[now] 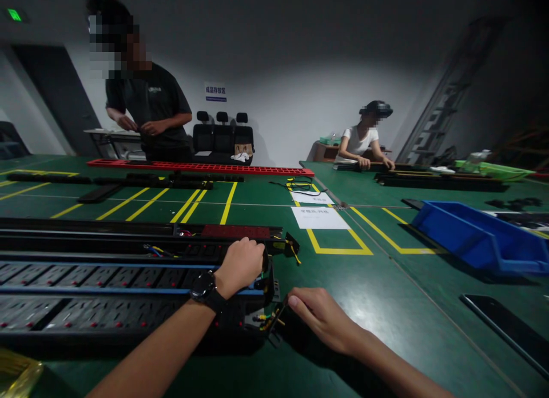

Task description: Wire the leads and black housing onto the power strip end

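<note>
Strips (128, 278) end at our fingers, centre frame: our right hand (323, 319) pinches an end plate (278, 317); our left hand (241, 263) curls over another end, whether gripping we cannot tell. A phone (508, 331) lies lower right, below a bin (480, 238).

Noted a smooth, glossy coating on the green table (364, 306). Observed dark plastic with a dull sheen on the socket strips (100, 279), and smooth, semi-gloss plastic on the blue bin (472, 235). Recorded matt paper in the larger white sheet (321, 219), a glossy screen on the phone (510, 332), and matt cloth in the black shirt (148, 95).
</note>
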`<control>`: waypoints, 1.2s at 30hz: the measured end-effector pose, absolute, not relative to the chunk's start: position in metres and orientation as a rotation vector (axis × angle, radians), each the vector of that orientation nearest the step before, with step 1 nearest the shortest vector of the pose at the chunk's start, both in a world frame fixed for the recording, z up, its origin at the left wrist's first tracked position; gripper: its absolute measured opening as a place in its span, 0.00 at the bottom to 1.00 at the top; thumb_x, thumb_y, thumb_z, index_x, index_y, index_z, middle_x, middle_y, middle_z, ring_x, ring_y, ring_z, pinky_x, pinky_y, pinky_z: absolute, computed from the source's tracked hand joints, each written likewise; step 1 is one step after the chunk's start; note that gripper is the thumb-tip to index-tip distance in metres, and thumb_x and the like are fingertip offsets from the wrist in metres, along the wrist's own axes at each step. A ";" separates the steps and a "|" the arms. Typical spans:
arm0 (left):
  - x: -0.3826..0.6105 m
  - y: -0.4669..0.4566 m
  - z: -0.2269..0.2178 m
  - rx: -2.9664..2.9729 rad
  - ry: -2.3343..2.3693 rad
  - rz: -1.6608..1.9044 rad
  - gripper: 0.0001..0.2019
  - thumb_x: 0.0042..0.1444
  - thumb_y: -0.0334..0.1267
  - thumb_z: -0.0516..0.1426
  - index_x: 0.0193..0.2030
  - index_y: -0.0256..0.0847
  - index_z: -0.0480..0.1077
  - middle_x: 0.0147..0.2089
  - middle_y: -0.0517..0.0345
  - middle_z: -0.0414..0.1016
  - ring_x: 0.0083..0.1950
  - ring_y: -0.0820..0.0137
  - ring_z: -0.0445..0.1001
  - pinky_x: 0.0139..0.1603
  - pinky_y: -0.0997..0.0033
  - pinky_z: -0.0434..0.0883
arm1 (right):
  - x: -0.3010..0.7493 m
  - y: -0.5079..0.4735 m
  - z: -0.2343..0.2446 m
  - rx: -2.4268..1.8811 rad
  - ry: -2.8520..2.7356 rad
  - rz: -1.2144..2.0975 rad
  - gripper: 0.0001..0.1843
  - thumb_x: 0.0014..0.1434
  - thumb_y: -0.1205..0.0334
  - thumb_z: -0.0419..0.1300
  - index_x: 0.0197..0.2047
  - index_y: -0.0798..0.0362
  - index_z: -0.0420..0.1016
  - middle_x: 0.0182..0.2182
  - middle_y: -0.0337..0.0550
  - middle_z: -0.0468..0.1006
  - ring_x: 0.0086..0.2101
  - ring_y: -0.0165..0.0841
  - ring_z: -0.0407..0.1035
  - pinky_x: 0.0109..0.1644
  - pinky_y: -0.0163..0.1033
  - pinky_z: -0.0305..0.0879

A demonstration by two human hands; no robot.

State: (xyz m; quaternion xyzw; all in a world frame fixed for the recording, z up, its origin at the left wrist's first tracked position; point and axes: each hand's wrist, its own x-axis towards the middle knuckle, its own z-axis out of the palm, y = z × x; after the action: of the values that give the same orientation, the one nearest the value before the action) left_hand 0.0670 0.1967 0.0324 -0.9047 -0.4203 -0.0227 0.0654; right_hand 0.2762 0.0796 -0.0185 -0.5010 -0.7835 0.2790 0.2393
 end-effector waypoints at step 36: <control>0.066 0.195 0.028 -2.726 -1.281 -0.100 0.13 0.71 0.30 0.51 0.47 0.36 0.79 0.47 0.42 0.84 0.52 0.53 0.80 0.52 0.54 0.78 | 0.277 0.081 -0.027 -1.316 -2.119 0.759 0.32 0.79 0.37 0.40 0.33 0.49 0.67 0.29 0.40 0.73 0.30 0.34 0.67 0.37 0.39 0.58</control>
State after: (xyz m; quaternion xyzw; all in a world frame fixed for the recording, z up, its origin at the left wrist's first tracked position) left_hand 0.0660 0.1952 0.0278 -0.9027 -0.4243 -0.0332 0.0638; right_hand 0.2771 0.0810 -0.0268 -0.4868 -0.7839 0.2808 0.2637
